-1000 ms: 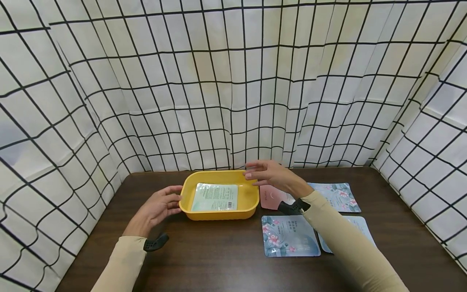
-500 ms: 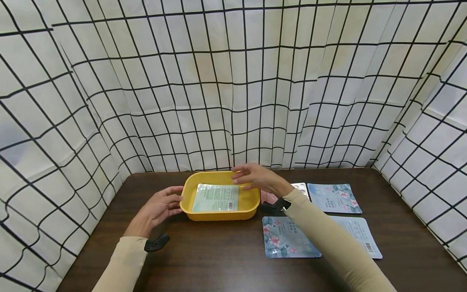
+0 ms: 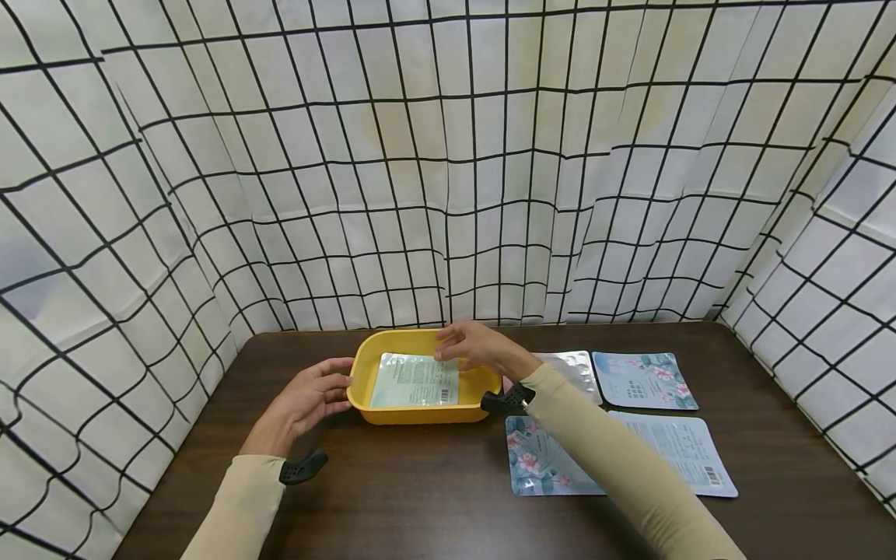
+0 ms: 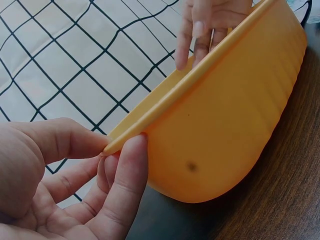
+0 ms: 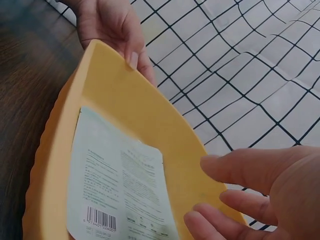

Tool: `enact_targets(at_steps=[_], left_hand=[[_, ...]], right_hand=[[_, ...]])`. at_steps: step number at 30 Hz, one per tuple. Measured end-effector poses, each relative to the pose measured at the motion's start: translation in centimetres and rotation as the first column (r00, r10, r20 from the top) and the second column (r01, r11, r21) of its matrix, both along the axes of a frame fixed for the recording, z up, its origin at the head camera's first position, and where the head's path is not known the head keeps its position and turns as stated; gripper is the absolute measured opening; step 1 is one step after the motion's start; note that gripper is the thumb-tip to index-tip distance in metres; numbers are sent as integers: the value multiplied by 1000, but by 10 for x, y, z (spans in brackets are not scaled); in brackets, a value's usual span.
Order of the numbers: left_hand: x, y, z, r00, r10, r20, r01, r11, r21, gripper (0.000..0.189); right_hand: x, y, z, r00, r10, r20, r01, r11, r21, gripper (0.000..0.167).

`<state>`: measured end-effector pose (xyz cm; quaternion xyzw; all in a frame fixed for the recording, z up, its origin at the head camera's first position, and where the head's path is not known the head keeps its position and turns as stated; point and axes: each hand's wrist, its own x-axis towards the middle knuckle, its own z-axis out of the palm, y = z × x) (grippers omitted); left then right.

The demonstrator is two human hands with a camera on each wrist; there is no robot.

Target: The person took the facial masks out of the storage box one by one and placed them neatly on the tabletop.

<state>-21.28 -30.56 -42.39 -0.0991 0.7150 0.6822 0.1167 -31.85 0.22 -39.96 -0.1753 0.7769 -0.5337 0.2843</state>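
A yellow plastic basin (image 3: 427, 416) stands on the table, and a pale green face mask packet (image 3: 413, 381) lies flat inside it, its printed back and barcode facing up. At the basin's left end my left hand (image 3: 315, 397) pinches the rim between thumb and fingers, as the left wrist view shows. My right hand (image 3: 483, 348) hovers over the basin's right part with fingers loosely bent. In the right wrist view a gap shows between the right thumb and fingers (image 5: 207, 225), and nothing is held there; the packet (image 5: 120, 175) lies just beyond them.
To the right lie several more packets: a silver one (image 3: 577, 369) partly under the right arm, a blue floral one (image 3: 644, 379) behind, another blue floral one (image 3: 539, 459) in front, and a light blue one (image 3: 682, 451) beside it. A grid-patterned curtain (image 3: 448, 194) surrounds the table.
My right hand has moved left and slightly down over the basin, towards the green packet, uncovering more of the packets at right. The left hand stays at the rim.
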Motion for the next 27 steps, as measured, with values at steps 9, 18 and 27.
enact_targets(at_steps=[9,18,27], left_hand=[[1,2,2,1000,7,2,-7,1000,-4,51],[1,3,3,1000,12,5,-12,1000,-1,51],[1,3,3,1000,14,15,-14,1000,3,51]], right_hand=[[3,-8,-7,997,-46,-59,52,994,101,41],[4,-12,-12,994,-109,18,108,992,59,31],[9,-11,-15,988,-151,19,152,987,-53,35]])
